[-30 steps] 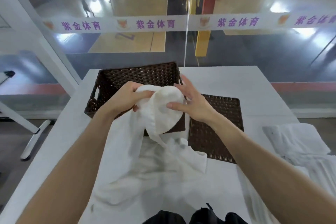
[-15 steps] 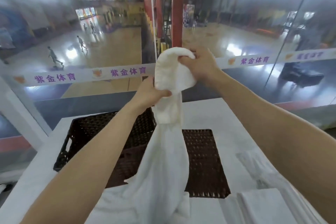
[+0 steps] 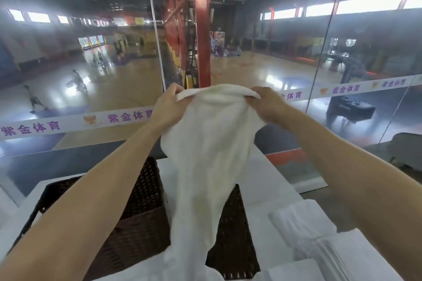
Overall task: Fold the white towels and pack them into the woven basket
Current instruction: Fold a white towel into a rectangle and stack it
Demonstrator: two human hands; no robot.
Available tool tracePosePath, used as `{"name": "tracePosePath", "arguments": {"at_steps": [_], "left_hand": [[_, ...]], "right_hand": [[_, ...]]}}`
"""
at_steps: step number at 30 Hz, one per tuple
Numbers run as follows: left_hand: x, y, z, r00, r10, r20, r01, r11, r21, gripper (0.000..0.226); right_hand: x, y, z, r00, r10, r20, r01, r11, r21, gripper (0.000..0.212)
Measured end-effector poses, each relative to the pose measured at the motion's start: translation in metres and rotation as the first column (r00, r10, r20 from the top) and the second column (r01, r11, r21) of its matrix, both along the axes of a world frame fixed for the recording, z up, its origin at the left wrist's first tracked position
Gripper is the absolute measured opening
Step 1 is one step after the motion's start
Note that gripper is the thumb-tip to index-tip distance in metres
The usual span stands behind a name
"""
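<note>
**Towel held up by its top edge**

Centre frame: left hand (image 3: 170, 107) and right hand (image 3: 266, 104) each pinch the soft white towel (image 3: 205, 157) — it hangs in a limp funnel above the dark woven basket (image 3: 134, 219). Lower right, more white towels (image 3: 303, 228) — pleated, lying flat.

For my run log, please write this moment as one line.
white towel: held up, hanging over table | left hand: grips top edge | right hand: grips top edge | woven basket: on table, under left arm
</note>
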State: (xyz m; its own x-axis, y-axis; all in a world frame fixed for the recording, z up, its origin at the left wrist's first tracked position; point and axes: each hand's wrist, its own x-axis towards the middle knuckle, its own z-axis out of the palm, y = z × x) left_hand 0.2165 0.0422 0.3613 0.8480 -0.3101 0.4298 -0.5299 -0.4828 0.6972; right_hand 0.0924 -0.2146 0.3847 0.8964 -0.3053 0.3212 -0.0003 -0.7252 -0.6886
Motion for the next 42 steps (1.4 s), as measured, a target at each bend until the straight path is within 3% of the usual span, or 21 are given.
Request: {"name": "tracePosePath", "arguments": {"at_steps": [2, 4, 5, 7, 9, 10, 11, 12, 14, 16, 17, 19, 20, 24, 26, 29, 32, 34, 37, 39, 42], "left_hand": [[-0.002, -0.006, 0.005, 0.997, -0.071, 0.02, 0.06, 0.938, 0.341, 0.051], [-0.005, -0.013, 0.002, 0.997, -0.074, 0.028, 0.032, 0.697, 0.717, 0.04], [-0.004, -0.02, -0.003, 0.998, -0.045, 0.034, 0.002, 0.62, 0.785, 0.03], [-0.004, -0.035, -0.011, 0.999, 0.002, 0.044, -0.036, 0.641, 0.767, 0.016], [-0.004, -0.052, -0.016, 0.997, 0.04, 0.067, -0.074, 0.732, 0.677, 0.012], [-0.004, -0.06, -0.019, 0.996, 0.065, 0.065, -0.091, 0.783, 0.616, 0.015], [-0.005, -0.068, -0.021, 0.995, 0.082, 0.053, -0.097, 0.826, 0.555, 0.018], [-0.007, -0.077, -0.023, 0.995, 0.083, 0.046, -0.095, 0.856, 0.509, 0.02], [-0.015, -0.094, -0.023, 0.997, 0.066, 0.049, -0.081, 0.881, 0.467, 0.017], [-0.02, -0.103, -0.019, 0.996, 0.079, 0.033, -0.085, 0.881, 0.466, 0.018], [-0.019, -0.105, -0.014, 0.996, 0.085, 0.017, -0.082, 0.87, 0.487, 0.04], [-0.016, -0.105, 0.002, 0.995, 0.092, 0.031, -0.093, 0.805, 0.586, 0.079], [-0.012, -0.106, 0.01, 0.995, 0.082, 0.048, -0.094, 0.763, 0.639, 0.081], [0.005, -0.117, 0.05, 0.98, 0.087, 0.179, -0.192, 0.641, 0.743, 0.029], [0.016, -0.123, 0.065, 0.971, 0.142, 0.195, -0.241, 0.58, 0.778, 0.03], [0.04, -0.126, 0.067, 0.983, 0.145, 0.109, -0.167, 0.485, 0.858, 0.041], [0.073, -0.132, 0.041, 0.989, 0.143, 0.022, -0.08, 0.41, 0.908, 0.035], [0.097, -0.134, 0.016, 0.985, 0.171, -0.031, -0.042, 0.406, 0.913, 0.04], [0.119, -0.142, -0.014, 0.971, 0.236, 0.031, -0.127, 0.408, 0.904, 0.024], [0.139, -0.15, -0.019, 0.952, 0.299, 0.057, -0.203, 0.483, 0.852, 0.019], [0.163, -0.162, 0.003, 0.933, 0.357, 0.047, -0.274, 0.619, 0.736, 0.02]], "right_hand": [[-0.001, -0.024, -0.014, 1.0, 0.001, 0.004, -0.001, 0.999, 0.033, 0.016], [-0.002, -0.043, -0.027, 0.999, 0.044, -0.028, -0.044, 0.999, 0.031, 0.007], [-0.003, -0.049, -0.031, 0.996, 0.079, -0.035, -0.078, 0.997, 0.017, 0.006], [-0.003, -0.056, -0.043, 0.991, 0.133, -0.021, -0.133, 0.991, 0.024, 0.004], [-0.009, -0.061, -0.052, 0.981, 0.175, -0.077, -0.174, 0.984, 0.019, 0.063], [-0.011, -0.066, -0.057, 0.972, 0.19, -0.14, -0.201, 0.977, -0.069, 0.094], [-0.009, -0.074, -0.063, 0.96, 0.187, -0.208, -0.233, 0.946, -0.227, 0.109], [-0.008, -0.082, -0.068, 0.946, 0.166, -0.278, -0.269, 0.882, -0.386, 0.102], [-0.004, -0.101, -0.072, 0.939, 0.1, -0.328, -0.284, 0.763, -0.581, 0.053], [0.0, -0.122, -0.067, 0.946, 0.097, -0.308, -0.274, 0.747, -0.606, 0.024], [0.003, -0.133, -0.061, 0.949, 0.108, -0.295, -0.269, 0.762, -0.589, 0.02], [0.011, -0.151, -0.046, 0.956, 0.171, -0.239, -0.275, 0.807, -0.523, 0.023], [0.017, -0.156, -0.038, 0.958, 0.206, -0.201, -0.28, 0.826, -0.49, 0.027], [0.042, -0.159, -0.007, 0.954, 0.285, -0.091, -0.299, 0.885, -0.358, 0.027], [0.055, -0.163, 0.0, 0.945, 0.317, -0.077, -0.326, 0.919, -0.223, 0.034], [0.081, -0.172, -0.002, 0.931, 0.27, -0.246, -0.349, 0.858, -0.378, 0.061], [0.114, -0.181, -0.014, 0.865, 0.217, -0.451, -0.443, 0.754, -0.486, 0.042], [0.133, -0.188, -0.024, 0.797, 0.181, -0.576, -0.501, 0.731, -0.464, 0.027], [0.162, -0.194, -0.036, 0.757, 0.094, -0.646, -0.504, 0.713, -0.487, 0.026], [0.183, -0.197, -0.04, 0.798, 0.007, -0.602, -0.445, 0.682, -0.581, 0.028], [0.208, -0.206, -0.027, 0.92, -0.108, -0.377, -0.202, 0.693, -0.692, 0.034]]}}
